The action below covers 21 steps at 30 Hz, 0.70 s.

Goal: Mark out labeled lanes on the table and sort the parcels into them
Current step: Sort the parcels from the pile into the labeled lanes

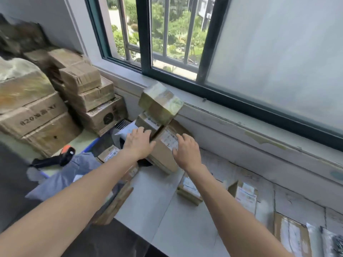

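A brown cardboard parcel (163, 151) with a white label lies tilted at the back left of the table (157, 206). My left hand (138, 143) lies flat against its left side, fingers straight. My right hand (187, 151) touches its right side over the label, fingers loosely bent. Behind it stand a smaller labelled box (146, 121) and a tape-wrapped box (160, 102) leaning on the window sill. A white parcel (126, 129) sits under my left hand's fingertips.
Several sorted parcels lie on the table to the right, among them a small box (189, 190) and a labelled box (245, 195). A grey mailer bag (70, 175) and an orange-black tape dispenser (59, 156) lie left. Stacked cartons (89, 93) fill the back left corner.
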{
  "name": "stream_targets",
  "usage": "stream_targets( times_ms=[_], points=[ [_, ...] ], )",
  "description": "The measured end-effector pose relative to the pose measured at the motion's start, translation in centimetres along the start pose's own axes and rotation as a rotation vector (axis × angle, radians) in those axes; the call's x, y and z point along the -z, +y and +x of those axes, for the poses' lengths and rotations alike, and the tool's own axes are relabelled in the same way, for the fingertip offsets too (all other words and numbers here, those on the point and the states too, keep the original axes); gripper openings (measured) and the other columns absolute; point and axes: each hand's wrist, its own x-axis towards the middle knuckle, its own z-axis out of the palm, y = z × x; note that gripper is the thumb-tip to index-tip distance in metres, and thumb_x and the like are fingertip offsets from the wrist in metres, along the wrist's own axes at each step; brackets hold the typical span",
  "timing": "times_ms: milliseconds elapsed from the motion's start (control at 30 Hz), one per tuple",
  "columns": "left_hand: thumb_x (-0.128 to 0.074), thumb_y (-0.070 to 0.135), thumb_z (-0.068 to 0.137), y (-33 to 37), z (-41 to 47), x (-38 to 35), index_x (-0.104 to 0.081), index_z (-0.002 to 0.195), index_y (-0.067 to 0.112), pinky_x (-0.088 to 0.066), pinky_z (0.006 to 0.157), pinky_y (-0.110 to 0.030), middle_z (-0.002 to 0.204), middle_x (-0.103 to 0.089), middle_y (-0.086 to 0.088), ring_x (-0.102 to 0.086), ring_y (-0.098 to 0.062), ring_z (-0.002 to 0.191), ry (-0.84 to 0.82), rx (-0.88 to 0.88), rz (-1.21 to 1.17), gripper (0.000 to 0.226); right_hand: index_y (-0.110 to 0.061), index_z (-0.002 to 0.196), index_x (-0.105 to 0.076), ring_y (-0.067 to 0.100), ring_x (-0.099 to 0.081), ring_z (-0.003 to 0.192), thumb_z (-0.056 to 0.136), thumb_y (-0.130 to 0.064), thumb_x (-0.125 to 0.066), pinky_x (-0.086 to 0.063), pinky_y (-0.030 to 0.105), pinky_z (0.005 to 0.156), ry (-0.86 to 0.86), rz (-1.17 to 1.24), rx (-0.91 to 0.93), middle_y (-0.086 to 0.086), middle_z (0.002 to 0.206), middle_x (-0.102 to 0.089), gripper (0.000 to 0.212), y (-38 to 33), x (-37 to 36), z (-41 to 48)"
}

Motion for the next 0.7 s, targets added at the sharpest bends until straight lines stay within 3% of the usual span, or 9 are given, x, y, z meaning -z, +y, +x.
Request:
stream_targets(
  times_ms=[267,400,533,700],
  points=[
    [-0.045,0.046,0.097,-5.9,5.1,1.8,-0.036,0.145,0.018,-0.033,0.108,-0.046,0.141,-0.044,-0.013,-0.039,-0.034,0.130,0.028,0.066,0.065,0.057,-0.016,0.148,-0.033,0.034,-0.041,0.129,0.095,-0.028,-0.050,-0.038,0.043,0.105,0.056,-0.010,-0.023,0.013,0.143,-0.040,0.057,-4.4,-0.7,6.6],
    [-0.046,0.047,0.096,-5.6,8.6,2.5,-0.033,0.146,0.015,-0.034,0.106,-0.047,0.141,-0.043,-0.016,-0.039,-0.035,0.129,0.054,0.054,0.050,0.060,-0.012,0.140,-0.036,0.036,-0.047,0.119,0.095,-0.027,-0.050,-0.044,0.044,0.095,0.084,0.000,-0.123,0.016,0.140,-0.039,0.049,-5.0,-0.1,9.2],
    [-0.052,0.042,0.094,-4.4,11.8,3.8,-0.012,0.154,0.010,-0.034,0.105,-0.048,0.148,-0.036,-0.017,-0.036,-0.036,0.133,0.107,0.108,-0.098,0.078,-0.012,0.150,-0.020,0.037,-0.044,0.123,0.096,-0.027,-0.049,-0.047,0.046,0.094,0.032,0.115,-0.247,0.019,0.147,-0.031,0.063,-5.3,0.0,10.9],
    [-0.059,0.034,0.090,-3.7,14.2,4.8,-0.008,0.154,0.009,-0.035,0.105,-0.049,0.150,-0.033,-0.017,-0.036,-0.037,0.134,0.148,0.085,-0.123,0.085,-0.014,0.145,-0.026,0.035,-0.048,0.112,0.095,-0.023,-0.048,-0.049,0.045,0.088,0.040,0.132,-0.247,0.018,0.133,-0.041,0.056,-5.6,-0.5,11.7]
  ],
)
